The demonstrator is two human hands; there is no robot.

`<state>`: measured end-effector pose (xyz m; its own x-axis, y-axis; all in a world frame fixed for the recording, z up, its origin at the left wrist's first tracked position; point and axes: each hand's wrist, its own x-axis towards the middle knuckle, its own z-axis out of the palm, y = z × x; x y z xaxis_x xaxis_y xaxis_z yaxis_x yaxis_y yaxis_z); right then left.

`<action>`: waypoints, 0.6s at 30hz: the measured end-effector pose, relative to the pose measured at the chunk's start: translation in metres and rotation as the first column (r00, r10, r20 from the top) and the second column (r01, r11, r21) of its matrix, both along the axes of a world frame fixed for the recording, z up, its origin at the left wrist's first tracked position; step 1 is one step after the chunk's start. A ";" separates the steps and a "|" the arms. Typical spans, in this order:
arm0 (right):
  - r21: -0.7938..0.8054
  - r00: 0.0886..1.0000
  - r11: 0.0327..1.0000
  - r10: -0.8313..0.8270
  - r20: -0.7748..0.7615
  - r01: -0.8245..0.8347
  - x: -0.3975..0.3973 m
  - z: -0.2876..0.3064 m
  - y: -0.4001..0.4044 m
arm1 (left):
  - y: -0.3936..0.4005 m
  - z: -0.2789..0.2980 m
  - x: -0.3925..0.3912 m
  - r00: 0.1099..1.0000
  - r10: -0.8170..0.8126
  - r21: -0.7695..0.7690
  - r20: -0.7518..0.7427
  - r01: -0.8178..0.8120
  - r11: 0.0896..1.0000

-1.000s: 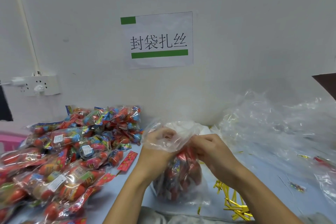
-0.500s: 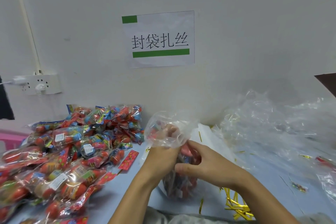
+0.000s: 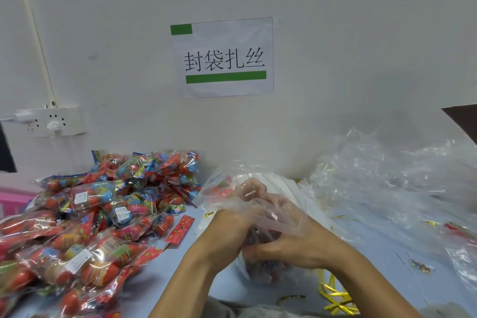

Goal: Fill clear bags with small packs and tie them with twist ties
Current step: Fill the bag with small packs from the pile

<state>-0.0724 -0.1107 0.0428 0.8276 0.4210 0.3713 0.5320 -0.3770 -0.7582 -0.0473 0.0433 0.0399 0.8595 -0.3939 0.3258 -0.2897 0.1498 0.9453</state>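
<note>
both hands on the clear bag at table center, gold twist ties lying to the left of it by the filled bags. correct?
Not quite. In the head view both hands, left hand and right hand, do grip the clear bag, but the gold twist ties lie to its right; the filled bags are left.

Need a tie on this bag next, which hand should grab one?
Probably the right hand: the gold twist ties lie just beside it, while the left hand grips the bag neck.

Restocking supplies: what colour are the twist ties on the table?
Gold, shiny twist ties; head view.
</note>
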 end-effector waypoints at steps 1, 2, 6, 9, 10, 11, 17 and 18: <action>-0.022 1.000 0.999 0.024 -0.015 -0.025 -0.001 0.001 0.001 | 0.000 0.000 0.000 1.000 0.000 0.014 0.001 0.000 1.000; -0.048 0.999 0.998 0.027 -0.024 -0.028 -0.002 -0.001 0.002 | 0.000 0.000 -0.001 1.000 0.026 0.053 0.007 -0.027 0.998; -0.182 0.988 0.972 -0.153 -0.006 0.149 0.001 -0.010 0.009 | -0.005 0.002 -0.012 0.978 0.200 0.362 0.053 -0.206 0.909; -0.214 0.975 0.955 -0.219 -0.047 0.205 0.004 -0.013 0.013 | -0.007 0.012 -0.020 0.927 0.269 0.475 0.260 -0.365 0.801; -0.250 0.969 0.941 -0.244 -0.039 0.227 0.004 -0.013 0.014 | -0.008 0.015 -0.021 0.910 0.230 0.460 0.346 -0.378 0.804; -0.302 0.964 0.921 -0.264 -0.017 0.247 0.003 -0.013 0.015 | -0.010 0.019 -0.024 0.889 0.191 0.466 0.416 -0.389 0.795; -0.557 0.906 0.730 -0.410 0.107 0.396 -0.001 -0.006 0.020 | -0.013 0.009 -0.019 0.873 0.193 0.444 0.447 -0.404 0.800; -0.579 0.899 0.710 -0.427 0.099 0.401 -0.001 -0.005 0.022 | -0.014 0.007 -0.018 0.877 0.217 0.441 0.429 -0.413 0.797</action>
<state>-0.0736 -0.0889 0.0379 0.9783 0.1539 0.1387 0.1933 -0.9191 -0.3433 -0.0654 0.0296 0.0465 0.8360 -0.3115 0.4518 -0.5488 -0.4768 0.6867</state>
